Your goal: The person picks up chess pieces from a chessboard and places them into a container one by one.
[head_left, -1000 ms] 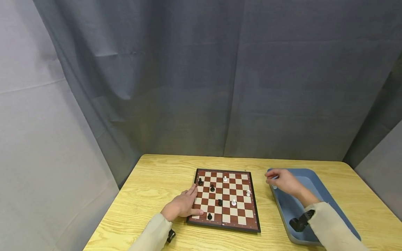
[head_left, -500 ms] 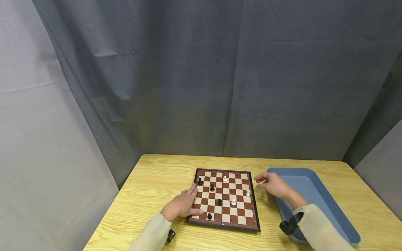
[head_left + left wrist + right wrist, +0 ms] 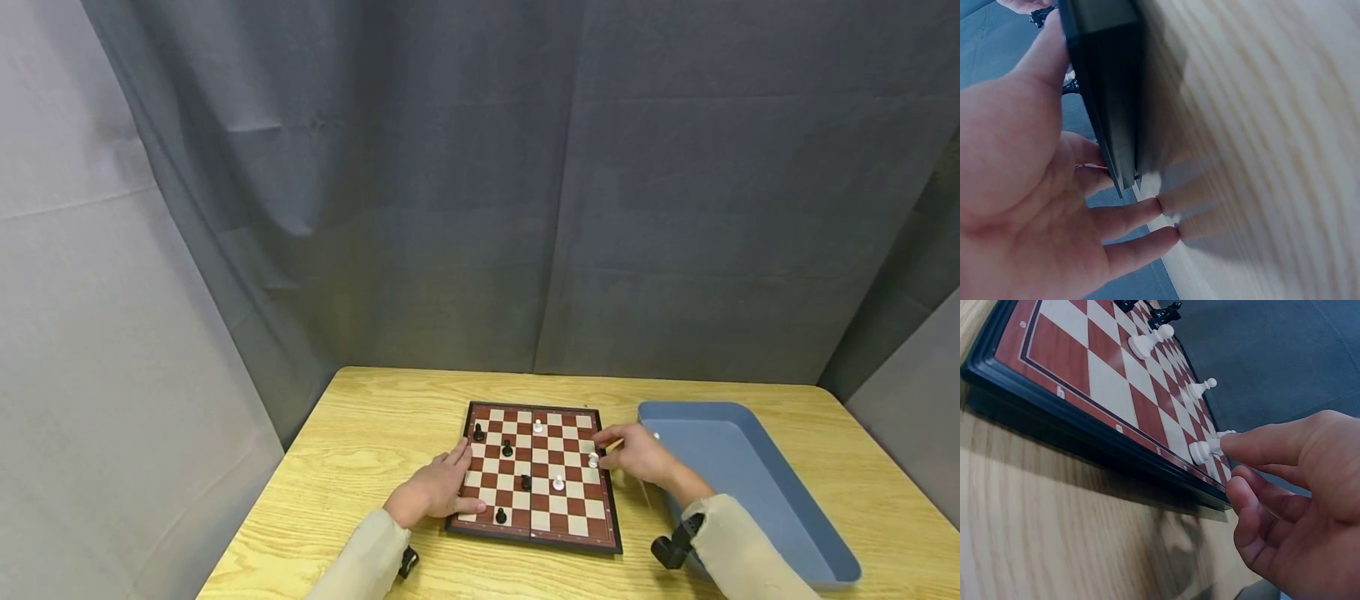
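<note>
My left hand (image 3: 435, 492) lies with spread, straight fingers along the left edge of the chessboard (image 3: 517, 537); in the left wrist view, two fingertips touch the table. At the board's right edge, my right hand (image 3: 643, 454) reaches toward a white chess piece (image 3: 592, 460). In the right wrist view, the thumb (image 3: 1260, 445) overlaps the top of that white piece (image 3: 1199, 452), the other fingers stand apart, and no grip shows. Two white pawns (image 3: 558, 483) (image 3: 537, 426) stand farther left. Several black chess pieces (image 3: 507, 448) occupy the left half.
A blue tray (image 3: 757, 475) sits at the right of the wooden table (image 3: 375, 433). Its left rim has a small white piece (image 3: 657, 436) beside it, partly hidden by my right hand. A grey curtain (image 3: 450, 208) hangs behind the table.
My right hand has moved left from the tray to the board's right edge, leaving a white piece at the tray's left side. The left hand has not moved.
</note>
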The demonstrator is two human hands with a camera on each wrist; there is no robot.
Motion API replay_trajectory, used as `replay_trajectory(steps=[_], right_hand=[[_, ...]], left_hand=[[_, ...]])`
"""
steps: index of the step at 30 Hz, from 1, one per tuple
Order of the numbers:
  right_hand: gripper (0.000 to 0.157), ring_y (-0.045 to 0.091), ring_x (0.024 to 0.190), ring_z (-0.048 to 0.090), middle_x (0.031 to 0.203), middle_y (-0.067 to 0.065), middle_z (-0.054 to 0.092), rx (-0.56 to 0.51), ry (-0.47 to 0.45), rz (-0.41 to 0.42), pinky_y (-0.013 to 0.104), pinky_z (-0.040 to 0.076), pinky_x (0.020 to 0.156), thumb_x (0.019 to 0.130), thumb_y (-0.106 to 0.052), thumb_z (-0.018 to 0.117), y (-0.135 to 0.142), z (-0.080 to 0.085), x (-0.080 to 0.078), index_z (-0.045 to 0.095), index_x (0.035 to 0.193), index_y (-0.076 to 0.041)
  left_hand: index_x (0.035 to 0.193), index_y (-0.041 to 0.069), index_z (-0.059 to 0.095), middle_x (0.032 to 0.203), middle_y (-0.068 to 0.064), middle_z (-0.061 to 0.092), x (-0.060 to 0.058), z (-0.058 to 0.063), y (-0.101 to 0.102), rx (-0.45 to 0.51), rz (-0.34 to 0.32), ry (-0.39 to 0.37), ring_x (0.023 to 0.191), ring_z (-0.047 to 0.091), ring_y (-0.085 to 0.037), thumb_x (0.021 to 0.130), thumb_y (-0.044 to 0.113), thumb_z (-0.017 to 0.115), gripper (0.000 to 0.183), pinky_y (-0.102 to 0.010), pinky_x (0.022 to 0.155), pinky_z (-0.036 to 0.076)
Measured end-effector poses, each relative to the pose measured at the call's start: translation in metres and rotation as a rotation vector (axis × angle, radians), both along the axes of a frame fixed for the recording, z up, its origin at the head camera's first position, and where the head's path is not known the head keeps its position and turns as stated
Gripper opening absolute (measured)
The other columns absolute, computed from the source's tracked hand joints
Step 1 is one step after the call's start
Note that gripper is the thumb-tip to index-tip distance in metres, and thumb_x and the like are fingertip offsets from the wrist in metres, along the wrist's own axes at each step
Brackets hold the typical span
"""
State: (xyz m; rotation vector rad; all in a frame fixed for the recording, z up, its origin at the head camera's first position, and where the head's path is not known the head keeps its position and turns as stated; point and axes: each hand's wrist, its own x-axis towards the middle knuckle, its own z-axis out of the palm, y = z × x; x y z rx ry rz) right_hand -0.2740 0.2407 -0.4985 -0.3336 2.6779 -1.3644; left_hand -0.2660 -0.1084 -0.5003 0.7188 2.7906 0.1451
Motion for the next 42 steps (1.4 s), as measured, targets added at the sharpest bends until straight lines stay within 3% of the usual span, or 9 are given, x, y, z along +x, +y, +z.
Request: replay_trajectory(steps=[7,19,31,42], right_hand=[[0.037,0.019,0.076,0.060,0.103,0.015,0.061,-0.030,0.002,0.013,0.037,0.051,0.062,0.078,0.001,0.073,-0.007,-0.007,0.002,0.064,0.113,0.007],[0.029,0.017,0.073,0.055,0.094,0.007,0.061,0.066,0.025,-0.035,0.031,0.047,0.056,0.080,-0.002,0.073,-0.013,-0.015,0.002,0.068,0.108,0.000],[0.017,0.016,0.070,0.052,0.083,0.001,0.059,0.134,0.058,-0.035,0.031,0.044,0.056,0.080,-0.003,0.072,-0.016,-0.016,0.001,0.072,0.097,-0.005],[0.008,0.015,0.065,0.051,0.074,0.001,0.058,0.134,0.104,-0.005,0.030,0.042,0.054,0.078,-0.002,0.073,-0.014,-0.018,0.002,0.070,0.086,-0.004]], left_hand=[[0.150,0.002,0.021,0.156,-0.014,0.013,0.001,-0.001,0.000,0.007,0.002,-0.005,0.133,0.033,-0.037,0.083,0.062,0.057,0.097,-0.044,0.100,0.041],[0.150,0.003,0.021,0.157,-0.013,0.012,-0.001,-0.002,0.000,0.002,-0.004,-0.001,0.133,0.033,-0.037,0.083,0.063,0.057,0.097,-0.045,0.099,0.041],[0.151,0.003,0.021,0.157,-0.013,0.012,0.000,0.000,0.000,0.005,-0.003,-0.004,0.133,0.033,-0.037,0.083,0.063,0.057,0.097,-0.045,0.100,0.040],[0.151,0.004,0.021,0.157,-0.013,0.011,0.001,0.000,0.001,-0.009,-0.005,-0.007,0.133,0.033,-0.037,0.083,0.063,0.056,0.097,-0.044,0.100,0.041]])
